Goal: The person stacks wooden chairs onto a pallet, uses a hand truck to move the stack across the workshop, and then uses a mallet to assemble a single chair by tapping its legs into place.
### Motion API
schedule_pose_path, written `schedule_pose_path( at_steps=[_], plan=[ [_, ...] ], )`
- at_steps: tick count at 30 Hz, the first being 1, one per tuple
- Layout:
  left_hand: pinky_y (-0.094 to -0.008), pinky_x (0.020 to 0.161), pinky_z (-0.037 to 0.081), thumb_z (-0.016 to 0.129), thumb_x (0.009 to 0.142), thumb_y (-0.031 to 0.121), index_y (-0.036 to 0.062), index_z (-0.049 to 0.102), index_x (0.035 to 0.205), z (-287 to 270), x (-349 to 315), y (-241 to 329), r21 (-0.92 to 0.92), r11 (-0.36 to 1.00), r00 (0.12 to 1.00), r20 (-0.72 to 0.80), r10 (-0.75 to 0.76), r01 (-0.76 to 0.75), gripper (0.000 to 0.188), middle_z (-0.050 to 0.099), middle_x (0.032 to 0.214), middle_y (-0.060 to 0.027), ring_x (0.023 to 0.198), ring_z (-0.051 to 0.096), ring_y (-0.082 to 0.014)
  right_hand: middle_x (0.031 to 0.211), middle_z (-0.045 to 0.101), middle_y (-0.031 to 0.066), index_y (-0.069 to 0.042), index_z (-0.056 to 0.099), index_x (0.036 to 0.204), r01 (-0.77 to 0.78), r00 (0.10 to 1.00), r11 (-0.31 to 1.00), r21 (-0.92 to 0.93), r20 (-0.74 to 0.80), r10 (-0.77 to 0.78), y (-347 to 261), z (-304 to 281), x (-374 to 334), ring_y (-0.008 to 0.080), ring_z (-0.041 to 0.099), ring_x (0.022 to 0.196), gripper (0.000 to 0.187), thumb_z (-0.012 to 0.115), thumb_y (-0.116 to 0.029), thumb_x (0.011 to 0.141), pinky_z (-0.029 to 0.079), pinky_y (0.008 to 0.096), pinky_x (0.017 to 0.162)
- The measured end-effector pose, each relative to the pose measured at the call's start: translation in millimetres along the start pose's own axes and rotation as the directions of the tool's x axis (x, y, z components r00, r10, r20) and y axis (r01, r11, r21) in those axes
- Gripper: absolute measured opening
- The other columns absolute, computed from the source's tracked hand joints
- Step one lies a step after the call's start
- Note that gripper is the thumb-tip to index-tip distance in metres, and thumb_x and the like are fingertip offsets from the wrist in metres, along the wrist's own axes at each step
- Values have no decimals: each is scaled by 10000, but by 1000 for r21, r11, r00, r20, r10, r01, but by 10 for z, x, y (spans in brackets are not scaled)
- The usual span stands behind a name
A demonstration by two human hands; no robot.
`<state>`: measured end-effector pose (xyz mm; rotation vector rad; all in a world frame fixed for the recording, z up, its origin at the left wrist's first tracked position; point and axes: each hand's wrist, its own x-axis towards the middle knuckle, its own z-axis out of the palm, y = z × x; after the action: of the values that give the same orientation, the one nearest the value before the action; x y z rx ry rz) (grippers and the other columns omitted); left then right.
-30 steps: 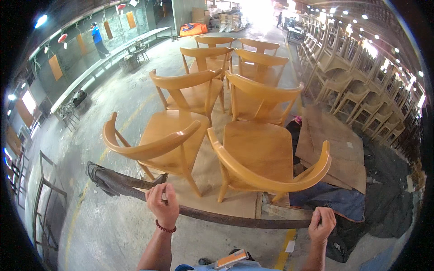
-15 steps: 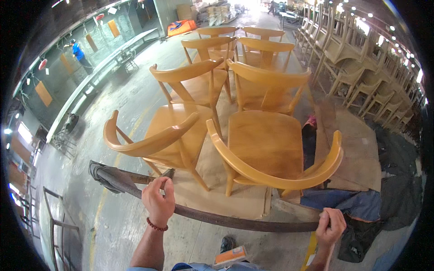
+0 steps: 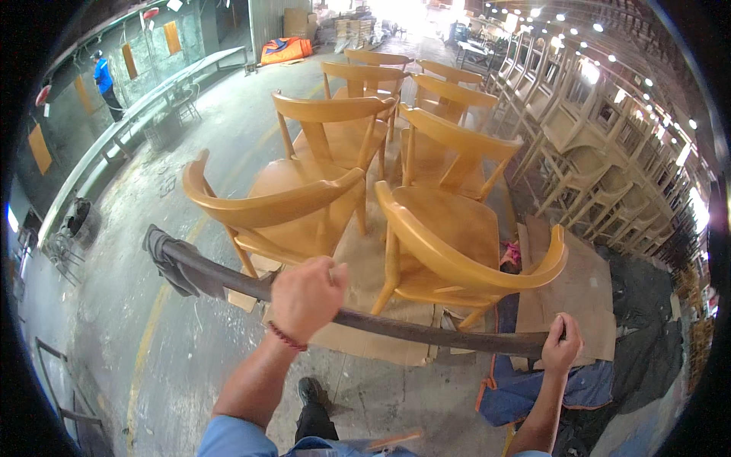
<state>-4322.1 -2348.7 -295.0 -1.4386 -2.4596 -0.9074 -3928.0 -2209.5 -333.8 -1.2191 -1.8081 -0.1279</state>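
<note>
Across the front runs a long dark bar [image 3: 411,329], a dark cloth [image 3: 173,263] draped over its left end. My left hand [image 3: 311,297], a beaded bracelet at its wrist, is closed over the bar left of the middle. At the right end, my right hand [image 3: 562,340] has its fingers curled round the same bar. Just beyond stand several honey-brown wooden chairs in two rows. The nearest left chair [image 3: 278,209] and nearest right chair [image 3: 449,221] turn their curved backrests toward me. Brown cardboard [image 3: 365,343] lies beneath them.
Blue cloth [image 3: 525,388] hangs below the bar at the right, near cardboard sheets [image 3: 567,293]. Farther right, unfinished chair frames [image 3: 586,160] are stacked high. A long bench [image 3: 145,107] and a person in blue [image 3: 105,80] are at the left. An orange bundle [image 3: 285,50] lies farther back.
My left hand has shifted right along the bar, and the forearm reaches farther forward. The bar and chairs have turned slightly in view. My right hand stays at the bar's right end.
</note>
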Motion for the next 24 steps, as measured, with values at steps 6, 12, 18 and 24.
schedule_pose_path(
  at_steps=[6,12,18,24],
  plan=[
    [-443,682,505,510,866,337,41,628,779,626,1132,-46,-86,996,987,152,45,-32,330,654,789,-170,733,642,-342,798,645,166,-16,641,865,-185,974,963,-197,96,207,197,962,858,327,627,721,153,569,-147,834,481,391,668],
    [-441,672,508,518,864,326,73,645,797,1210,2274,-163,-132,987,995,37,96,-90,291,659,767,-162,733,644,-345,823,632,212,-4,637,847,-257,925,928,-269,209,317,355,1836,1770,394,615,799,230,554,-212,794,463,437,688],
    [-456,701,496,505,858,338,63,645,830,1543,3413,-384,-100,995,996,81,34,-26,309,648,785,-192,781,633,-366,876,660,192,-33,660,895,-338,849,900,-275,322,418,-59,2777,2585,388,621,863,282,537,-273,814,477,444,753],
    [-462,730,498,475,855,358,53,654,794,1747,4739,-968,75,989,991,41,127,-130,359,649,790,-211,808,637,-385,950,657,195,-71,674,959,-380,862,893,-241,258,436,-213,3519,3434,386,620,901,299,539,-297,819,486,463,792]
  ],
)
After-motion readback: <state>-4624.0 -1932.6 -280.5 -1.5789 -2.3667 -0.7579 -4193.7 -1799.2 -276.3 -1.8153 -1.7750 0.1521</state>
